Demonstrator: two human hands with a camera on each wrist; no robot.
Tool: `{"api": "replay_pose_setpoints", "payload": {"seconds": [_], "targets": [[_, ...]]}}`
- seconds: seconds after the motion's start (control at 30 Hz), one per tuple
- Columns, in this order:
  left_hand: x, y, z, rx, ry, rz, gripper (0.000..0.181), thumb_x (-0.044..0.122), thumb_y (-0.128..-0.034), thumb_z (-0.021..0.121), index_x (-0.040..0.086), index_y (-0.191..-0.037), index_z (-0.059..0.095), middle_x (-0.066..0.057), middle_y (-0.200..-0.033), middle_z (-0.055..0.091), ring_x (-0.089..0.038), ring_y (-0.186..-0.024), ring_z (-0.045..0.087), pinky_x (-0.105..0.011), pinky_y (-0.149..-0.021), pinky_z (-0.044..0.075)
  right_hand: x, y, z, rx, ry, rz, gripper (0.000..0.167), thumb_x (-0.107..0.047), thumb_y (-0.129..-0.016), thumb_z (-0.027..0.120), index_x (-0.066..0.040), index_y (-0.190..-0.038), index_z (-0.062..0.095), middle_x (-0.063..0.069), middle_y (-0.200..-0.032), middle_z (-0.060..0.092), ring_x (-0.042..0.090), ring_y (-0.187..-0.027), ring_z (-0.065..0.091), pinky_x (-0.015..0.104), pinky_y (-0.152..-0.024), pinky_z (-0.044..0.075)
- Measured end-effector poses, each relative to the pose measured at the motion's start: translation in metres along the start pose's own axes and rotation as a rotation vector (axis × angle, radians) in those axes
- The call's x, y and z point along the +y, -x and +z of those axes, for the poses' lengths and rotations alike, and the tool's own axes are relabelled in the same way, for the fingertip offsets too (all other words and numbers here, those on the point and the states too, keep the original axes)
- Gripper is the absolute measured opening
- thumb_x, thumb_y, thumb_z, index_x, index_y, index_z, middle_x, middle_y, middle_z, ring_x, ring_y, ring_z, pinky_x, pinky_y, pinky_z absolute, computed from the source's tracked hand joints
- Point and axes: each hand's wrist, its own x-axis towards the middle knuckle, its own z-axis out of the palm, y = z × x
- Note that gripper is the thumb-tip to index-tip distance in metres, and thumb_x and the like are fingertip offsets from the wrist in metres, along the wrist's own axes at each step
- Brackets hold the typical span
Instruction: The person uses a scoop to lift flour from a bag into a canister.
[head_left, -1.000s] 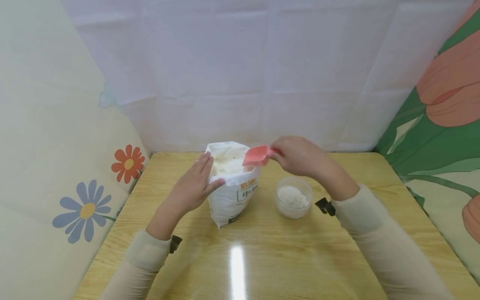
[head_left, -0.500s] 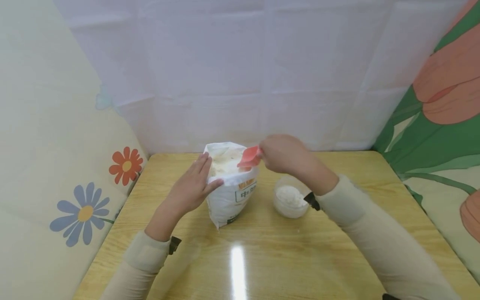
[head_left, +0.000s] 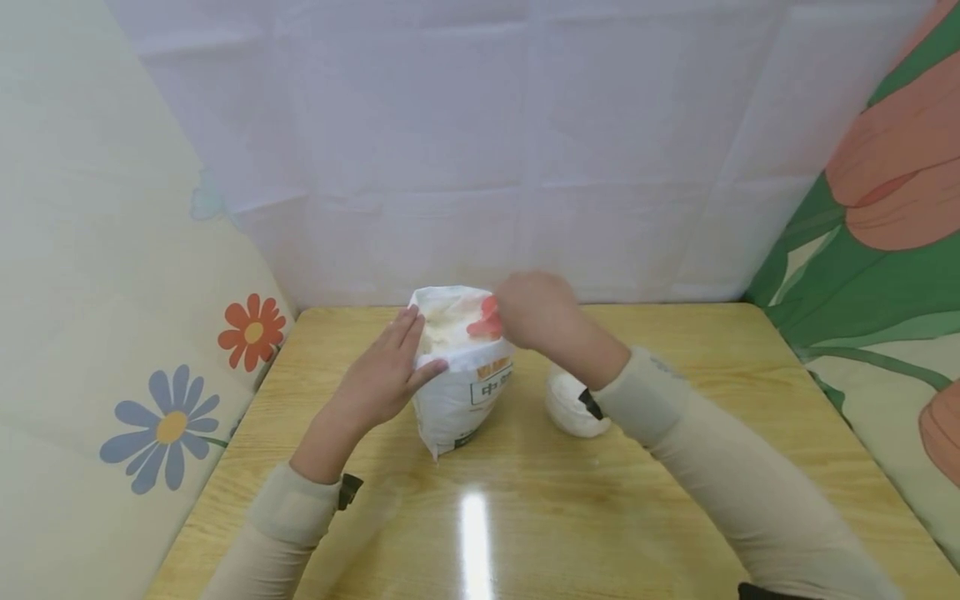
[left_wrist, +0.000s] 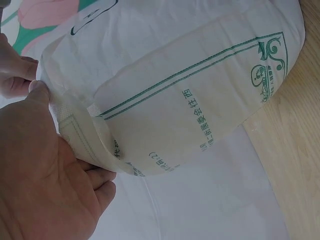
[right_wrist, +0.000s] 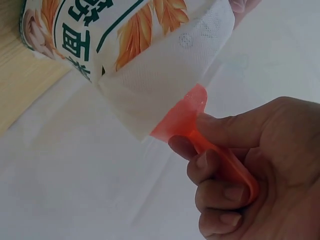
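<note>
An open white flour bag [head_left: 457, 392] stands on the table, pale flour visible through its mouth. At its left side my left hand [head_left: 382, 375] grips the rolled rim, thumb toward the front. The left wrist view shows fingers [left_wrist: 102, 187] curled against the folded edge of the bag [left_wrist: 165, 115]. Over the right side of the mouth, my right hand [head_left: 536, 308] holds a red scoop [head_left: 486, 318] by its handle. In the right wrist view the scoop [right_wrist: 187, 117] has its blade partly behind the bag's rim. Whether it touches the flour is hidden.
A clear bowl [head_left: 566, 412] of white flour stands right of the bag, partly covered by my right forearm. The wooden table [head_left: 420, 533] meets a white cloth backdrop [head_left: 405, 150] behind, with flowered cloths at both sides.
My right hand has moved left with the scoop, from the bag's right rim to over its mouth, and its blade has turned downward. The left hand stays at the rim.
</note>
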Motion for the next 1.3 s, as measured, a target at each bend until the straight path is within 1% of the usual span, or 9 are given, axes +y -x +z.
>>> {"api": "replay_pose_setpoints", "payload": {"seconds": [0.13, 0.27, 0.57, 0.7, 0.83, 1.0, 1.17, 1.3], "targets": [[0.000, 0.000, 0.000, -0.005, -0.004, 0.000, 0.087, 0.057, -0.1053, 0.039, -0.006, -0.159, 0.014, -0.021, -0.168, 0.008, -0.033, -0.156, 0.007, -0.049, -0.126, 0.015, -0.004, -0.004, 0.002, -0.018, -0.029, 0.000, 0.007, -0.008, -0.091, 0.062, -0.010, -0.085, 0.065, 0.005, -0.083, 0.062, 0.022, -0.071, 0.059, 0.033, -0.057, 0.054], [0.000, -0.001, 0.000, -0.006, -0.007, 0.000, 0.087, 0.057, -0.1053, 0.039, -0.006, -0.159, 0.014, -0.021, -0.168, 0.008, -0.033, -0.156, 0.007, -0.049, -0.126, 0.014, -0.006, -0.008, 0.003, -0.050, -0.059, 0.005, 0.007, -0.011, -0.094, 0.061, -0.010, -0.090, 0.066, 0.004, -0.084, 0.063, 0.021, -0.071, 0.059, 0.032, -0.058, 0.054], [-0.001, 0.000, 0.001, -0.015, 0.003, -0.012, 0.088, 0.060, -0.1047, 0.037, -0.005, -0.159, 0.013, -0.020, -0.168, 0.007, -0.034, -0.156, 0.007, -0.049, -0.126, 0.014, -0.011, -0.015, 0.004, -0.096, -0.039, -0.005, 0.005, -0.009, -0.093, 0.061, -0.010, -0.094, 0.065, 0.004, -0.088, 0.063, 0.022, -0.077, 0.060, 0.032, -0.061, 0.055], [-0.002, -0.001, 0.002, -0.010, 0.001, -0.010, 0.088, 0.060, -0.1047, 0.037, -0.005, -0.160, 0.013, -0.020, -0.169, 0.007, -0.034, -0.156, 0.007, -0.049, -0.126, 0.015, -0.013, -0.021, 0.010, -0.118, -0.049, -0.022, 0.006, -0.010, -0.095, 0.059, -0.010, -0.096, 0.065, 0.005, -0.089, 0.063, 0.022, -0.079, 0.060, 0.031, -0.063, 0.055], [-0.002, -0.001, 0.004, -0.011, 0.002, -0.005, 0.087, 0.060, -0.1048, 0.037, -0.004, -0.160, 0.013, -0.019, -0.169, 0.006, -0.033, -0.156, 0.007, -0.049, -0.126, 0.015, -0.016, -0.028, 0.017, -0.137, -0.066, -0.034, 0.006, -0.012, -0.096, 0.061, -0.011, -0.097, 0.066, 0.004, -0.089, 0.064, 0.021, -0.079, 0.060, 0.031, -0.065, 0.055], [-0.001, -0.002, 0.004, 0.002, -0.001, 0.010, 0.086, 0.056, -0.1052, 0.040, -0.006, -0.159, 0.015, -0.021, -0.168, 0.008, -0.035, -0.156, 0.008, -0.050, -0.126, 0.015, -0.021, -0.035, 0.025, -0.127, -0.074, -0.069, 0.009, -0.017, -0.097, 0.063, -0.011, -0.098, 0.069, 0.005, -0.092, 0.067, 0.022, -0.081, 0.062, 0.033, -0.071, 0.057], [0.000, -0.002, 0.004, 0.025, -0.011, 0.028, 0.085, 0.054, -0.1052, 0.044, -0.008, -0.158, 0.017, -0.023, -0.167, 0.012, -0.037, -0.155, 0.011, -0.051, -0.125, 0.017, -0.024, -0.042, 0.032, -0.105, -0.133, -0.081, 0.014, -0.021, -0.100, 0.061, -0.011, -0.096, 0.070, 0.005, -0.096, 0.069, 0.022, -0.083, 0.064, 0.036, -0.075, 0.058], [0.000, -0.001, 0.004, 0.028, -0.008, 0.029, 0.085, 0.053, -0.1052, 0.045, -0.008, -0.158, 0.018, -0.023, -0.167, 0.012, -0.036, -0.155, 0.011, -0.051, -0.125, 0.017, -0.027, -0.047, 0.034, -0.110, -0.184, -0.093, 0.017, -0.024, -0.101, 0.061, -0.010, -0.098, 0.070, 0.005, -0.097, 0.069, 0.021, -0.082, 0.064, 0.034, -0.076, 0.058]]}}
